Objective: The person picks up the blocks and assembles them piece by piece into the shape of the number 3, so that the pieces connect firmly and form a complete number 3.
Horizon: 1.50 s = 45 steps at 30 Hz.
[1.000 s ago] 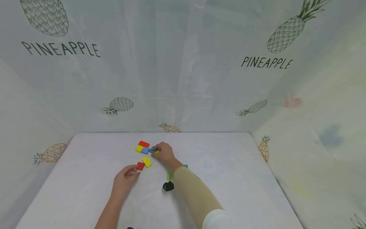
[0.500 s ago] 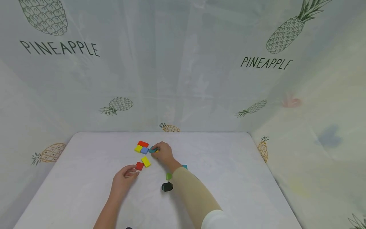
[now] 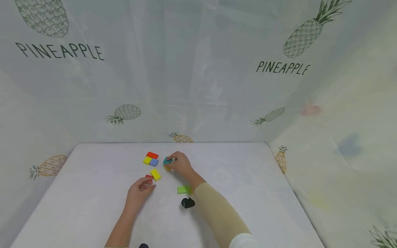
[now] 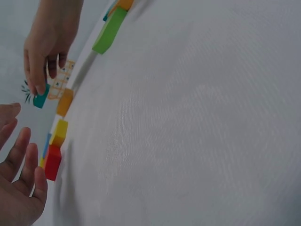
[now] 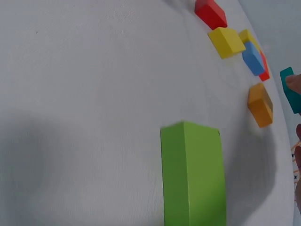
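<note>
My right hand [image 3: 183,164] pinches a teal block [image 4: 41,96] between thumb and fingers. It is held up off the table, close to an orange block [image 5: 259,106] that stands on the cloth. My left hand [image 3: 139,193] has loosely bent fingers and holds nothing. Those fingers are beside a red block [image 4: 52,162], partly covering it in the head view. A yellow block [image 3: 155,174] lies against that red one. Just beyond is a group of another red block [image 3: 152,155], a smaller-looking yellow block [image 3: 147,160] and a blue block [image 3: 154,162].
A long green block [image 5: 202,179] lies beside my right forearm, with an orange piece partly hidden at its end. Nearer me are black objects [image 3: 187,203], and another dark round one [image 3: 143,245] at the bottom edge. The white table [image 3: 248,193] meets a pineapple-print curtain [image 3: 198,86].
The right hand has drawn the teal block slightly up and away from the orange block, which now shows more. The left hand has shifted over the red block. The head view has turned slightly.
</note>
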Tool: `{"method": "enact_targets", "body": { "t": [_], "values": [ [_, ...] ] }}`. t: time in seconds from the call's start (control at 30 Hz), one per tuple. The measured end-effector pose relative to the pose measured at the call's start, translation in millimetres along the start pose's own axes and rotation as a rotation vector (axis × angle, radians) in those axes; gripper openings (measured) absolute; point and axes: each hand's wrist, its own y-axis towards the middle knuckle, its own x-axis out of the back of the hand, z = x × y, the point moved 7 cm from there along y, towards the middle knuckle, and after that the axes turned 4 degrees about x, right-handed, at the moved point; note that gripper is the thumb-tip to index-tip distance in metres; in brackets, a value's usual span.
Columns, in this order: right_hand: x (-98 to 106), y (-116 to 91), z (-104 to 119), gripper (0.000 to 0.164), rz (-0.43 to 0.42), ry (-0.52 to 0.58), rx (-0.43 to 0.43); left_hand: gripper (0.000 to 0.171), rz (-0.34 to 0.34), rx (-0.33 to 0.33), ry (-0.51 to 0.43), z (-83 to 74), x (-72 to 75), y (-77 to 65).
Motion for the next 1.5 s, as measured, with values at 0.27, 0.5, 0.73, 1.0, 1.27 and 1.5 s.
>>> {"method": "enact_targets", "body": {
  "t": [0.27, 0.5, 0.73, 1.0, 1.27, 1.5],
  "values": [
    [24, -17, 2, 0.012, 0.032, 0.007, 0.092, 0.036, 0.013, -0.030, 0.003, -7.0, -16.5, 1.2],
    [43, -36, -1, 0.012, 0.053, 0.023, 0.139, 0.035, 0.034, -0.058, 0.016, -17.0, -32.4, 0.5],
    [57, -58, -14, 0.010, 0.060, 0.028, 0.107, 0.032, 0.066, -0.069, 0.007, -21.4, -50.5, 0.2],
    [74, -87, -25, 0.013, 0.018, 0.073, 0.130, 0.031, 0.089, -0.075, 0.024, -22.7, -69.7, -2.4],
    [82, -116, -42, 0.016, -0.016, 0.132, 0.139, 0.032, 0.113, -0.117, 0.062, -22.4, -83.2, -4.3],
    [85, -136, -53, 0.017, -0.031, 0.177, 0.116, 0.031, 0.108, -0.126, 0.101, -21.3, -90.0, -7.3]
  ]
}}
